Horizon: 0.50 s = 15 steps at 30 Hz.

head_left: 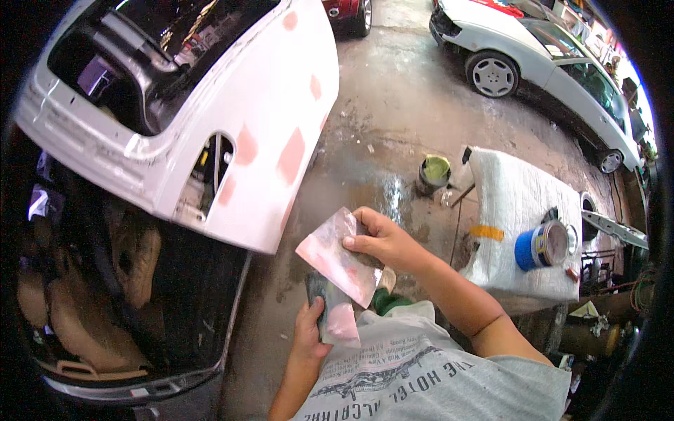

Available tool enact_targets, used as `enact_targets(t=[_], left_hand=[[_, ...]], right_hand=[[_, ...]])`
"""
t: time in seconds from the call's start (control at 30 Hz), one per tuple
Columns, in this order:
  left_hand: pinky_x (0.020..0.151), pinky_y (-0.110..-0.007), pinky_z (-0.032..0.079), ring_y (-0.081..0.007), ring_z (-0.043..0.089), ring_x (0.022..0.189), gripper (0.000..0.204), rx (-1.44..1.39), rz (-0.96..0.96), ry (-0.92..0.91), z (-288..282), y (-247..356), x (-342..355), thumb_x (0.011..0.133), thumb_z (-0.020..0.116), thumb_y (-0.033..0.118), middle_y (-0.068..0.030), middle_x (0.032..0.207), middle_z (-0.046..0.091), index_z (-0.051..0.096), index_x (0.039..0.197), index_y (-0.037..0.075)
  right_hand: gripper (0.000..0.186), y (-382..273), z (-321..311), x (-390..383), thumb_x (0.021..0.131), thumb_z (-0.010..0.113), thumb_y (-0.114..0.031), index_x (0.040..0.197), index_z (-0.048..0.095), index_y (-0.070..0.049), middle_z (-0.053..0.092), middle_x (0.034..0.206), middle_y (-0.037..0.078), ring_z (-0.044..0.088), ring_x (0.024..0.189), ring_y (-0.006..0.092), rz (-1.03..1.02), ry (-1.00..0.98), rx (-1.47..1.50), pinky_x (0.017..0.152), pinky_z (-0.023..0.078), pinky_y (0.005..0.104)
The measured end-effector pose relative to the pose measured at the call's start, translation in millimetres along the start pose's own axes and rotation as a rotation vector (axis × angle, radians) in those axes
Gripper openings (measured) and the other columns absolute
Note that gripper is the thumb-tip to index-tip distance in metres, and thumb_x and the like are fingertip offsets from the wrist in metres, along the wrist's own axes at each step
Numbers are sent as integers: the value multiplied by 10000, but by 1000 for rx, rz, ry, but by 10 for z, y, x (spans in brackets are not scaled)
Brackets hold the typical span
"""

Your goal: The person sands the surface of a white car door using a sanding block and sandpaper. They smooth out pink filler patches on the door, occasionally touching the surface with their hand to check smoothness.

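My right hand (379,238) pinches the upper edge of a thin, pale, see-through flat sheet (337,256) between thumb and fingers. Pink putty is smeared over it, mostly along its left corner and lower part. Just below, my left hand (311,330) is closed round a dark grey flat piece (319,295), thumb on top. A pink putty patch (342,323) and a pale see-through part show at its right side. The sheet's lower edge overlaps the grey piece; whether they touch I cannot tell. Both are in front of my grey shirt.
A white car body panel (270,91) with several pink patches stands at the left, above an open, dark car interior (105,295). At right, a padded white cover (491,189) carries a blue can (537,249). A dark bucket (432,175) stands on the wet floor. A white car (540,70) is behind.
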State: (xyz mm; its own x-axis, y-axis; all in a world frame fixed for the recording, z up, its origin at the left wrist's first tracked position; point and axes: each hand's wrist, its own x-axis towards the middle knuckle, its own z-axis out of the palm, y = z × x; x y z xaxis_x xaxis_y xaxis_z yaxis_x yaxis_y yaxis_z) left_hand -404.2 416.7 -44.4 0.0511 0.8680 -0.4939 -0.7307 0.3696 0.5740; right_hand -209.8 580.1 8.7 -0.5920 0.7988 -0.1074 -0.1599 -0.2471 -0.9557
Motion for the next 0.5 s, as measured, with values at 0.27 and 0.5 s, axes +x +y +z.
enact_targets(t=[0.27,0.5], left_hand=[[938,-451,541,-262,662,1053,418,-109,-77,-53,891,139,1293,993,598,280,-105,1219,654,530,1340,56],[900,-401,547,-230,668,1013,355,78,-31,-234,1464,393,2448,970,648,213,-91,1144,669,561,1264,34]], right_hand=[[397,-94,-1419,293,933,733,-272,1178,563,-10,601,1039,18,549,957,100,-48,96,-229,829,476,278],[409,-364,-2056,-71,906,726,-149,1241,529,-22,618,1083,47,595,998,127,196,293,184,883,492,301]])
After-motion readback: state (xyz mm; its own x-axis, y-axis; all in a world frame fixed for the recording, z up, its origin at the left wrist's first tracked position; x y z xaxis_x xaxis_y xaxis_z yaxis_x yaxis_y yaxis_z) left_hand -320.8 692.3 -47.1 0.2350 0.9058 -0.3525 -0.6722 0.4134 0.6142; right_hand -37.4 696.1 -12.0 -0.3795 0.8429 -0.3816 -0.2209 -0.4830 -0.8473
